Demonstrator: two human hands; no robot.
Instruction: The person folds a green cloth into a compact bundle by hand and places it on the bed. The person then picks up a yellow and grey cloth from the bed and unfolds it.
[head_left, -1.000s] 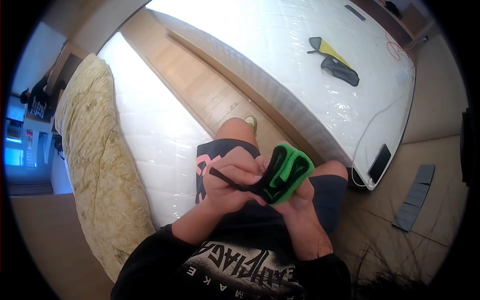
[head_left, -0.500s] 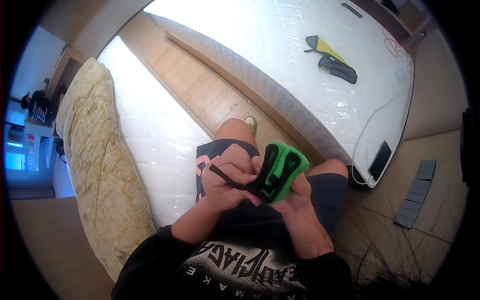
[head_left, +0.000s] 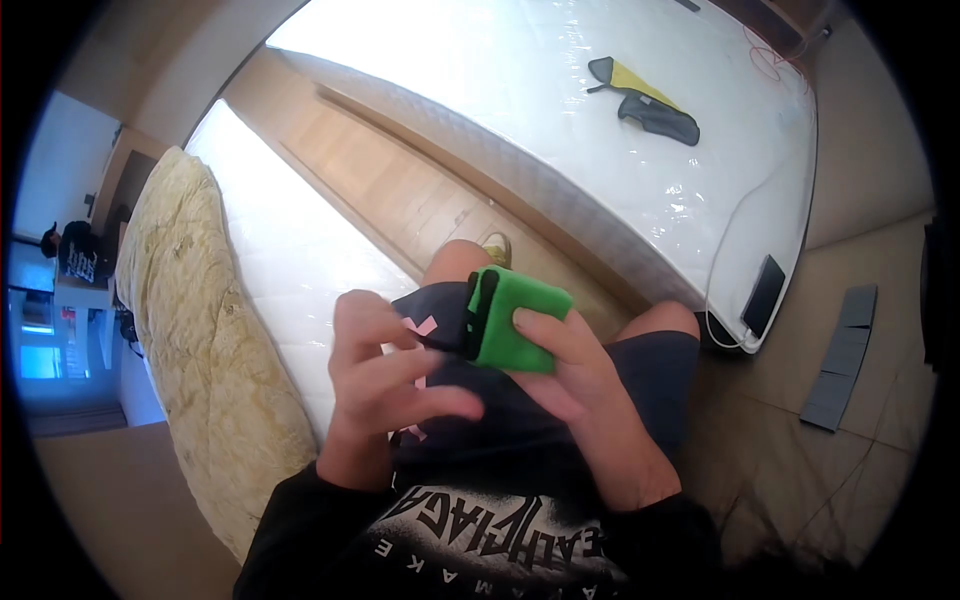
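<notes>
A green folded cloth (head_left: pixel 522 318) with black edging is held above my lap in my right hand (head_left: pixel 580 375), the thumb pressed on its green face. To the left of the cloth, my left hand (head_left: pixel 375 375) is apart from it, its fingers spread and slightly blurred, with nothing in them. The black edging and folded layers of the cloth face my left hand.
A grey and yellow item (head_left: pixel 655 105) lies on the plastic-covered mattress (head_left: pixel 480 110). A phone (head_left: pixel 764 295) with a white cable rests at its corner. Grey strips (head_left: pixel 840 358) lie at right, a patterned quilt (head_left: pixel 205 340) at left. A person (head_left: pixel 78 250) is far left.
My left hand has let go of the cloth's dark strap and moved left, its fingers opening. The cloth has turned, so a flat green face shows in my right hand. The view has shifted slightly.
</notes>
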